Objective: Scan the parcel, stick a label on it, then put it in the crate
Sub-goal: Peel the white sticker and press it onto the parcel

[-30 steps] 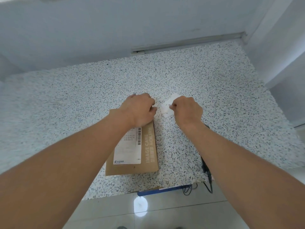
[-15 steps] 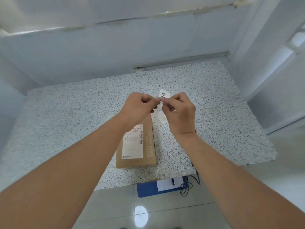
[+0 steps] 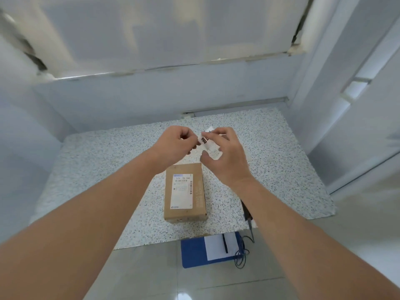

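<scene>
A brown cardboard parcel [image 3: 184,191] lies flat on the speckled counter [image 3: 93,169], with a white shipping sticker on its top. Above and beyond the parcel, both my hands are raised and pinch a small white label strip [image 3: 208,142] with black print. My left hand [image 3: 176,144] grips the strip's left end between thumb and fingers. My right hand [image 3: 225,154] holds the strip's right part, its lower fingers spread. Neither hand touches the parcel. No crate is in view.
A dark scanner with a cable [image 3: 247,215] lies at the counter's front right edge, partly hidden by my right forearm. Below the edge, a blue clipboard [image 3: 192,253] with white paper and a pen sits on the tiled floor. Walls enclose the counter at the back and right.
Both hands have lifted off the counter with the label strip and now hold it in the air above the parcel. The camera has tilted up, showing more wall and floor.
</scene>
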A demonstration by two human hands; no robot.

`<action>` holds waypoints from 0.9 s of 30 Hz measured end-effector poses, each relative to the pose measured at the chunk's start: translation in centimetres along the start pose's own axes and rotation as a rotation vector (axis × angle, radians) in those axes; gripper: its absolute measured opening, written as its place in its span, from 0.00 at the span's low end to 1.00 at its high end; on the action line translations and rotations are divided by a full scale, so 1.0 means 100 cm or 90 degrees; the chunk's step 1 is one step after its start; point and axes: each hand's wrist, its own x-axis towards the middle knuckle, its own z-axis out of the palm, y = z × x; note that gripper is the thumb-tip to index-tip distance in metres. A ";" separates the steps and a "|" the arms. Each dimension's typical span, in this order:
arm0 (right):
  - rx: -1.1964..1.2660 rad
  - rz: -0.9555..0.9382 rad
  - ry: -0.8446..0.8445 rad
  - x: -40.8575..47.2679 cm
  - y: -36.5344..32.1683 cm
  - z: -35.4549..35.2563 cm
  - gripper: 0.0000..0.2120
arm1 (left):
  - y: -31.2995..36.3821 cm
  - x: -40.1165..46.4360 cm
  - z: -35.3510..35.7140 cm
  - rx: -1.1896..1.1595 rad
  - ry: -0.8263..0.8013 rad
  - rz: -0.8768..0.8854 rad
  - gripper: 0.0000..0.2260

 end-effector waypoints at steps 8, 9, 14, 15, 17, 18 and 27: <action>0.354 0.176 -0.093 0.006 -0.065 -0.032 0.22 | 0.027 -0.042 -0.047 0.051 -0.010 0.036 0.09; 0.365 0.188 -0.069 0.007 -0.073 -0.034 0.20 | 0.030 -0.047 -0.051 0.055 -0.007 0.040 0.09; 0.376 0.224 0.019 0.009 -0.101 -0.036 0.12 | 0.037 -0.065 -0.070 0.034 0.016 0.057 0.08; 0.391 0.229 0.026 0.009 -0.105 -0.035 0.11 | 0.037 -0.068 -0.073 0.019 0.022 0.058 0.08; 0.427 0.232 0.039 0.008 -0.113 -0.032 0.11 | 0.036 -0.073 -0.078 -0.023 0.030 0.053 0.07; 0.443 0.230 0.043 0.008 -0.117 -0.030 0.11 | 0.035 -0.076 -0.080 -0.046 0.032 0.048 0.06; 0.486 0.201 0.048 0.005 -0.143 -0.021 0.10 | 0.031 -0.097 -0.094 -0.151 0.018 0.043 0.06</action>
